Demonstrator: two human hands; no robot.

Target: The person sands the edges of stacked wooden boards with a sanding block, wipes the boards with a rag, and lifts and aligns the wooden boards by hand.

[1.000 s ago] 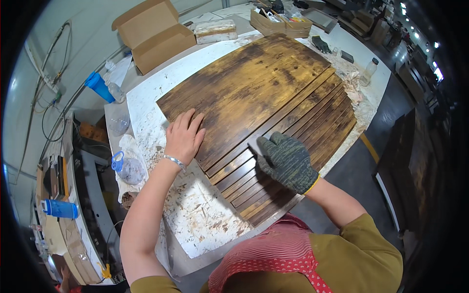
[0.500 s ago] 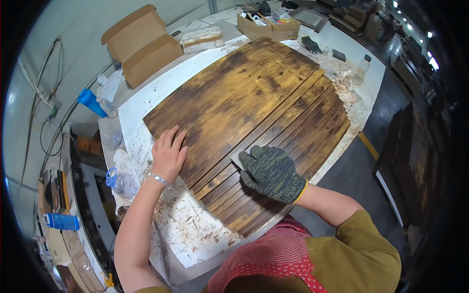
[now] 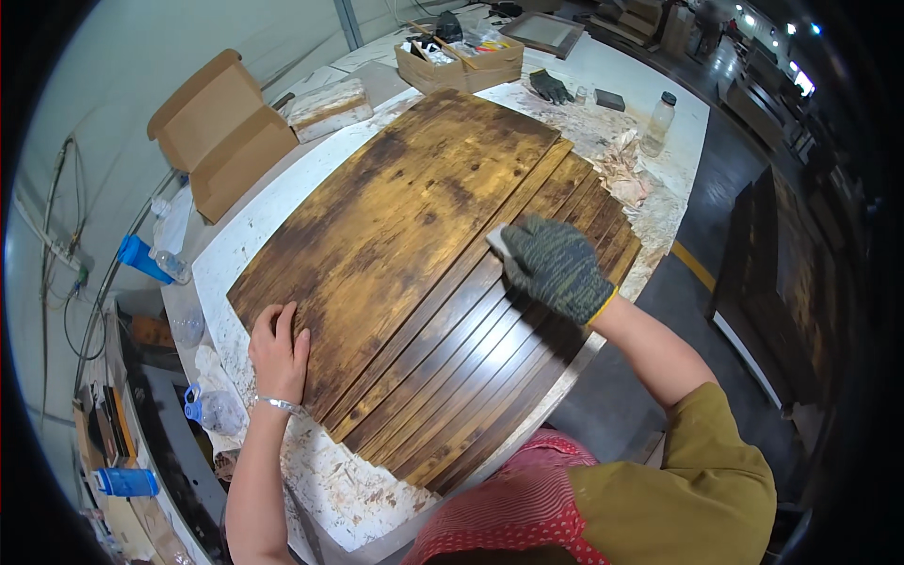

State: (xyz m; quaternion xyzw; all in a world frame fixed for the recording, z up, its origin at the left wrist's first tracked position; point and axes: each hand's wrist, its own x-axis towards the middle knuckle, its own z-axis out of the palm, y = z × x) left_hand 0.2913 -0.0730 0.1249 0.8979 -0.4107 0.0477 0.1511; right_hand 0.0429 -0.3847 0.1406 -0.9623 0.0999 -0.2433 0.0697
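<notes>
A dark-and-honey stained wooden panel (image 3: 377, 217) lies flat across the work table. Along its near right side run several narrow wooden strips (image 3: 471, 348), parallel to one another. My right hand (image 3: 557, 268), in a grey-green knit glove with a yellow cuff, grips a light grey block-like pad (image 3: 499, 240) and presses it on the strips near the panel's long edge. Its underside is hidden. My left hand (image 3: 280, 353), bare with a bracelet at the wrist, rests with fingers stretched over the panel's near left edge.
Behind the panel stand an open cardboard box (image 3: 221, 141), a wrapped white block (image 3: 330, 108) and a carton of supplies (image 3: 461, 66). A spare glove (image 3: 550, 87), a dark block (image 3: 609, 100), a clear bottle (image 3: 658, 124) and crumpled paper (image 3: 623, 169) lie far right. Dark panels (image 3: 772, 292) stand at right.
My right hand has slid the pad away from me along the strips, toward their far end. My left hand stays on the panel's edge while the whole view has shifted.
</notes>
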